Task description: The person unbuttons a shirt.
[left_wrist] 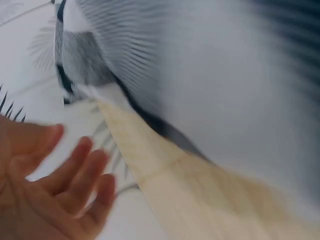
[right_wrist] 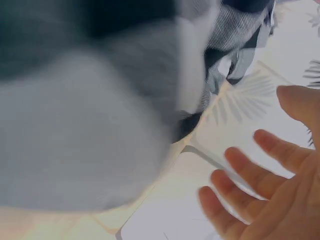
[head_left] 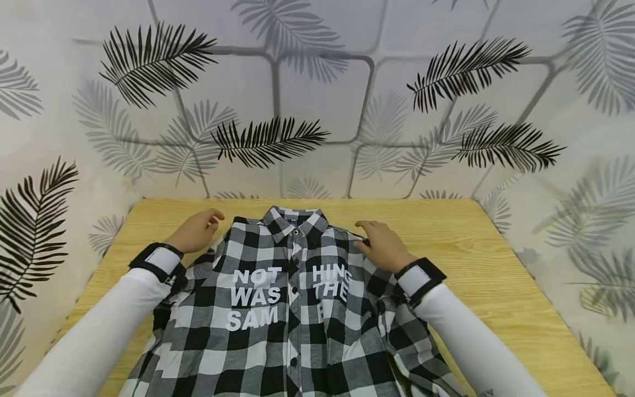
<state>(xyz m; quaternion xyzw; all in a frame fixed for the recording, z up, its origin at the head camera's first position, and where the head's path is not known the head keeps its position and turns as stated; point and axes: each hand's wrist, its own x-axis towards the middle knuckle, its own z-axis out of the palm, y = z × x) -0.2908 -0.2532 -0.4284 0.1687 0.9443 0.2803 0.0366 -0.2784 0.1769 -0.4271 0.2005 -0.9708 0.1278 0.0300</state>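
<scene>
A black, grey and white checked button-up shirt [head_left: 258, 347] lies front up on the table, its collar pointing to the far side. White block letters are printed on both halves of its chest. Just beyond the shirt's left shoulder, my left hand [head_left: 195, 230] hovers with loosely bent fingers and holds nothing. My right hand [head_left: 384, 245] is at the other shoulder, overlapping its edge in the head view. In the right wrist view its fingers [right_wrist: 250, 170] are spread, with no cloth between them. Both sleeves fall partly under my forearms.
The wooden table [head_left: 476, 248] shows on both sides of the shirt and along its far edge. Behind it rises a wall [head_left: 327, 94] patterned with leaves and lines. Dark-strapped bands [head_left: 156, 262] sit on both wrists.
</scene>
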